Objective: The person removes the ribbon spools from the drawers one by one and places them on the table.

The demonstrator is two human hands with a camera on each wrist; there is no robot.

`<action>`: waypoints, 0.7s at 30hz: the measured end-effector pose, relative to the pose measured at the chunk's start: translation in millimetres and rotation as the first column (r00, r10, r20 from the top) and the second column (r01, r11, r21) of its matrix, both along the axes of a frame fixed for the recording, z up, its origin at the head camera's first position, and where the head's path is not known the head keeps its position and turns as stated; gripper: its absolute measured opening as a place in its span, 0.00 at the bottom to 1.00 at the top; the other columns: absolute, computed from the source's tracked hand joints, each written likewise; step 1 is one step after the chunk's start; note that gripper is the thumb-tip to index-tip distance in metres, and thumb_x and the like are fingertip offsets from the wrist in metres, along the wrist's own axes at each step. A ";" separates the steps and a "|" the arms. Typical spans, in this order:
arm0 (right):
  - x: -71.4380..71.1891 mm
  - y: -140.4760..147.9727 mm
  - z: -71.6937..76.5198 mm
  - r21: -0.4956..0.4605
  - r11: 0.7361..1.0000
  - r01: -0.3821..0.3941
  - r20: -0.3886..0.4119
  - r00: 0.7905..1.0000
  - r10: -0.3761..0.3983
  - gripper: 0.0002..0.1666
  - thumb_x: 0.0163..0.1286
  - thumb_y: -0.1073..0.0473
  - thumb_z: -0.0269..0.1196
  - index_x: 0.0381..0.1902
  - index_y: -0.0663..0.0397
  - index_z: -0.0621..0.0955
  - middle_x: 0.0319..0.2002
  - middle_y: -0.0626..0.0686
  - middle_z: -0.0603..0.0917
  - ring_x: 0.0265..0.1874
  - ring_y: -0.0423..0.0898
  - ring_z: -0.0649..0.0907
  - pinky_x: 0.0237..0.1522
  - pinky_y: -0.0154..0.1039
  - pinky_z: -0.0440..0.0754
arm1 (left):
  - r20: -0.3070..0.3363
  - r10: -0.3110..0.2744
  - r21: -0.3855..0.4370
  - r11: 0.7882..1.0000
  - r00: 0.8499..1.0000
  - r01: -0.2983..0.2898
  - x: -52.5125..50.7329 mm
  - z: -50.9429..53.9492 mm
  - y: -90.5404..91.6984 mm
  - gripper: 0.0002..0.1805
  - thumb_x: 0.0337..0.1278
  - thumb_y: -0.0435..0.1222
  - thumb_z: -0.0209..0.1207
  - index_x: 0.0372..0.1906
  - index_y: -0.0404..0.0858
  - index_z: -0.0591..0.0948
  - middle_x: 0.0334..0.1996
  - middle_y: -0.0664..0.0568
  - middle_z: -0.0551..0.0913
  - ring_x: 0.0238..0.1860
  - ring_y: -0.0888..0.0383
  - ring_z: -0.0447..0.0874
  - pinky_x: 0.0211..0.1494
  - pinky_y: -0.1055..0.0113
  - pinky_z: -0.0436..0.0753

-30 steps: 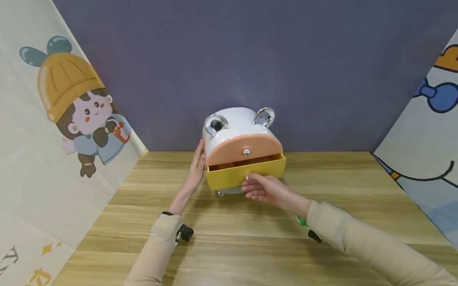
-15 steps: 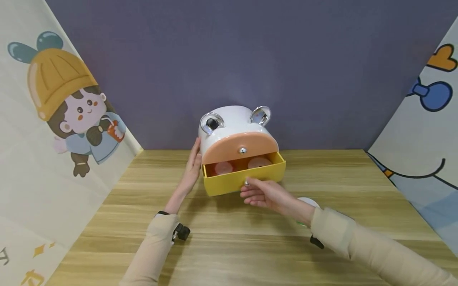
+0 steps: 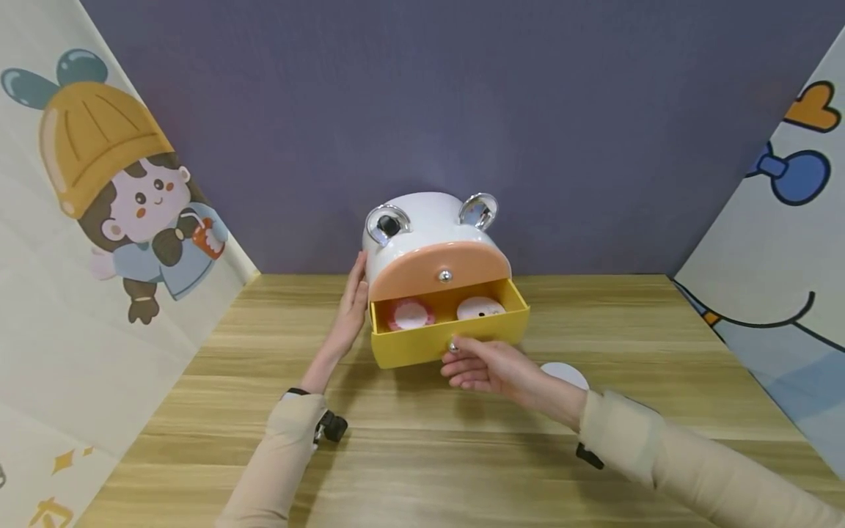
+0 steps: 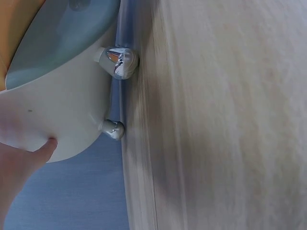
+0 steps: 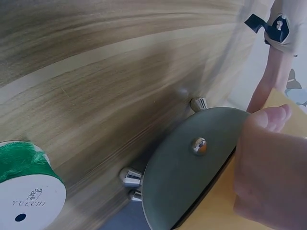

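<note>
The left hand (image 3: 350,317) rests outstretched against the white cabinet (image 3: 425,217); the right hand (image 3: 496,372) pinches the knob (image 3: 452,347) of the open yellow drawer (image 3: 409,349).

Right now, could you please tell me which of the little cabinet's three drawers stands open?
The yellow middle drawer: it juts out with its inside showing, while the peach drawer above and grey-green drawer below sit closed.

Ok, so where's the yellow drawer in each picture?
Head: the yellow drawer is just below the middle, with the right hand pinching its knob.
Left wrist: the yellow drawer is cut off in the top left corner, looking orange.
Right wrist: the yellow drawer is at the lower right, partly behind the right hand.
Shared landmark: the wooden table, in all three.
</note>
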State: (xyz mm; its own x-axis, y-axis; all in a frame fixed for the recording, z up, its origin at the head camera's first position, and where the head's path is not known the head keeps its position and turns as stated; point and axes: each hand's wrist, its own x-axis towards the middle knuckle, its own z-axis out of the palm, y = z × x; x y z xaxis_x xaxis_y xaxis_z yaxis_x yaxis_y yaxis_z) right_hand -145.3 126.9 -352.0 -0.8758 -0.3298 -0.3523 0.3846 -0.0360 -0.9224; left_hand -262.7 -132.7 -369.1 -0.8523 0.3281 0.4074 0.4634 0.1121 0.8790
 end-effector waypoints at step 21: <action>22.8 6.5 -1.4 -0.026 0.998 -0.053 -0.016 0.998 0.053 0.28 0.75 0.45 0.57 0.51 0.68 0.81 0.32 0.46 0.90 0.30 0.36 0.88 0.39 0.29 0.87 | 0.004 -0.005 0.004 1.000 1.000 0.005 -0.6 -1.2 0.6 0.30 0.80 0.36 0.32 0.81 0.46 0.45 0.82 0.49 0.38 0.82 0.47 0.38 0.81 0.39 0.46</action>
State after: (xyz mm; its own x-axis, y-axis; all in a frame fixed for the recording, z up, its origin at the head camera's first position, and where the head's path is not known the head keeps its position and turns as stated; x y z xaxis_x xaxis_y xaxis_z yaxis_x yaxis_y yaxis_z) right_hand -122.6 133.3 -353.4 -0.8621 -0.3846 -0.3300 0.3729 -0.0402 -0.9270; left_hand -263.4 -132.1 -370.3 -0.8520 0.3309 0.4056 0.4607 0.1060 0.8812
